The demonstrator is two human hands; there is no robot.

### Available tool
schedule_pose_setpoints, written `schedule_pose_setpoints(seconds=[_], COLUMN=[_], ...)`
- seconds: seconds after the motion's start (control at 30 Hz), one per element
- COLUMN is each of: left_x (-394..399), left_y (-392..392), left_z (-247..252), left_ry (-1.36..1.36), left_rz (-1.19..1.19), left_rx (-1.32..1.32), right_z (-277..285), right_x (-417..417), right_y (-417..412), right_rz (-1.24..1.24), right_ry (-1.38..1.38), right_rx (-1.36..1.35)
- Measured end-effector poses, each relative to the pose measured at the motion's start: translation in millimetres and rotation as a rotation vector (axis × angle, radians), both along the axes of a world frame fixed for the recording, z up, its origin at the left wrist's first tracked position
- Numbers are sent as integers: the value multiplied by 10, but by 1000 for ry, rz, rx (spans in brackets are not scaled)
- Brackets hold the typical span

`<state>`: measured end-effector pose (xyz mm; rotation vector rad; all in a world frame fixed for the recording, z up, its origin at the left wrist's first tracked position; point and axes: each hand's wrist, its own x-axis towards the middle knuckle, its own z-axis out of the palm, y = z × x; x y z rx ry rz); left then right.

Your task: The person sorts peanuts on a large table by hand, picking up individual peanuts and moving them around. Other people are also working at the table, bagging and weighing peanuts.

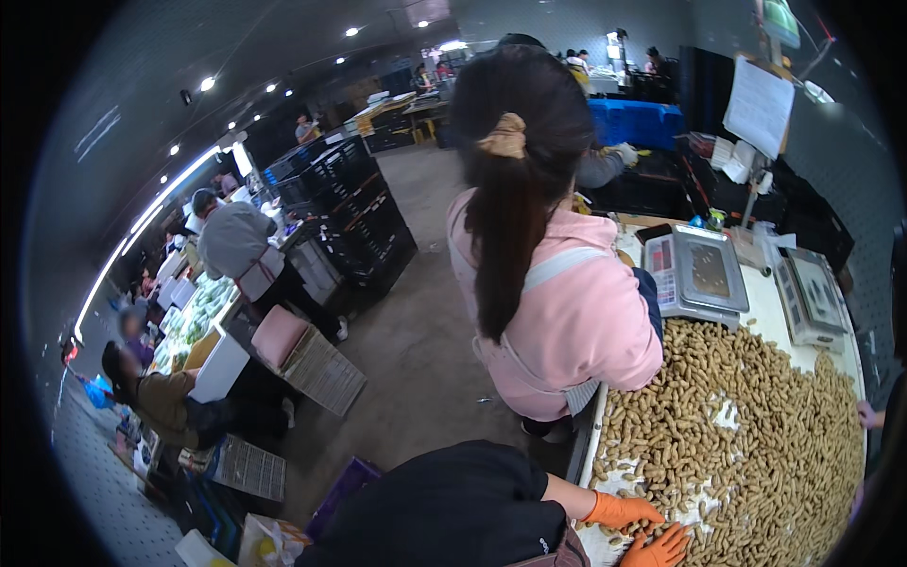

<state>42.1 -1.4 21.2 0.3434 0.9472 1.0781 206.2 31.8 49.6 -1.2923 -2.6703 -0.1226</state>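
Note:
My left hand (625, 511), in an orange glove, reaches from a black short sleeve to the near edge of a white-topped table (599, 551). Its fingers bend down among loose unshelled peanuts (765, 439); whether they grip any cannot be made out. Just below it is my right hand (659, 548), also orange-gloved, palm down with its fingers apart, partly cut off by the bottom of the view. The two hands are close together or touching. Peanuts spread thickly over the table to the right, with white surface showing through beside my fingers.
A person in a pink top (560, 305) stands close by at the table. Two weighing scales (708, 268) (815, 301) stand past the peanuts. Another person's gloved hand (866, 414) is at the far edge. Black crates (347, 212) are stacked across the aisle.

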Motion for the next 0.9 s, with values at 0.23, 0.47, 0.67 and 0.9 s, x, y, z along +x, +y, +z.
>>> schedule_pose_setpoints(seconds=[0.23,0.47,0.67,0.9], left_x=[-216,-424,-510,-487], left_y=[-348,-573,-660,-616], left_z=[161,-91,-133,-338], left_ry=[69,345,455,431], left_rz=[26,128,135,187], left_rx=[-37,-51,-134,-120], right_z=[148,25,-11,-50], right_x=[-30,6,21,29], right_y=[-33,-29,-1,7], right_rz=[-24,-2,-19,-17], right_ry=[-92,-18,-20,16], right_rx=[-12,-3,12,-21])
